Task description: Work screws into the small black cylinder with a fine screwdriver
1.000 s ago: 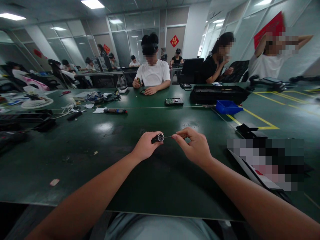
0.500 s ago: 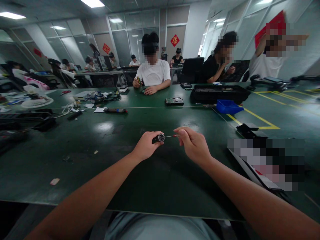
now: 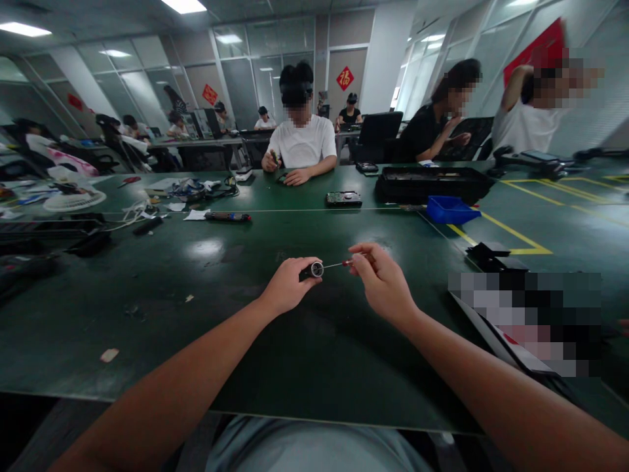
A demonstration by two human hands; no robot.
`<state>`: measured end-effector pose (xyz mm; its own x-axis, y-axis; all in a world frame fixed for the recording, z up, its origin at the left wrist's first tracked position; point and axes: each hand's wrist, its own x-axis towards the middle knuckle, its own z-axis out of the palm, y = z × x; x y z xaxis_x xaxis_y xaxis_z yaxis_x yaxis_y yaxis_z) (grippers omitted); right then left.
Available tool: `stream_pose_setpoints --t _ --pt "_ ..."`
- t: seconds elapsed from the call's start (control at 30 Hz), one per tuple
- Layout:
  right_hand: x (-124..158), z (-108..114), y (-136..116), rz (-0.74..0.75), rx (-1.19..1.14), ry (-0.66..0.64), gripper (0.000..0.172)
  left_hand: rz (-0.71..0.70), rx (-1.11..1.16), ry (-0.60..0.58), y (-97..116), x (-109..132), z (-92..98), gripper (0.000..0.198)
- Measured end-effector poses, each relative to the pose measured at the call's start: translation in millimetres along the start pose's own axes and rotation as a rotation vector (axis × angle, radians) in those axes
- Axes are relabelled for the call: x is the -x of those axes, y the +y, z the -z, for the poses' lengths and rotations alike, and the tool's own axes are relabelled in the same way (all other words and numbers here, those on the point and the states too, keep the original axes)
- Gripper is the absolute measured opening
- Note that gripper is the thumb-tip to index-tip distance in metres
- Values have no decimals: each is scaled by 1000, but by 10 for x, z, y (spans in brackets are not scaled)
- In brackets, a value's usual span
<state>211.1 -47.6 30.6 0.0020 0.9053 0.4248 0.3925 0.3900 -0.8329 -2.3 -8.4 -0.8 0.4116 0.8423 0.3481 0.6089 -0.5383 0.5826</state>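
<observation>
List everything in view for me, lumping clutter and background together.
cylinder: one, black with silver rim, centre
screwdriver: one, silver and red, right of cylinder
electronic part: one, grey, further back
bin: one, blue, back right
tray: one, black, behind bin
paper scraps: several, pale, left
clutter: plenty, mixed, left and right
table: one, green, across view
wall signs: four, red, background
coworkers: several, mostly white or black tops, background
left hand: one, bare, holding cylinder
right hand: one, bare, holding screwdriver
</observation>
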Motion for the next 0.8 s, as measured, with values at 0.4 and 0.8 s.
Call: stream_pose_setpoints --t 0.4,0.8 --pt "-116 -89 197 -352 -607 53 33 -58 33 -20 21 -30 51 32" --pt "-86 -62 207 -108 -270 148 30 -13 -23 -35 42 -14 53 36"
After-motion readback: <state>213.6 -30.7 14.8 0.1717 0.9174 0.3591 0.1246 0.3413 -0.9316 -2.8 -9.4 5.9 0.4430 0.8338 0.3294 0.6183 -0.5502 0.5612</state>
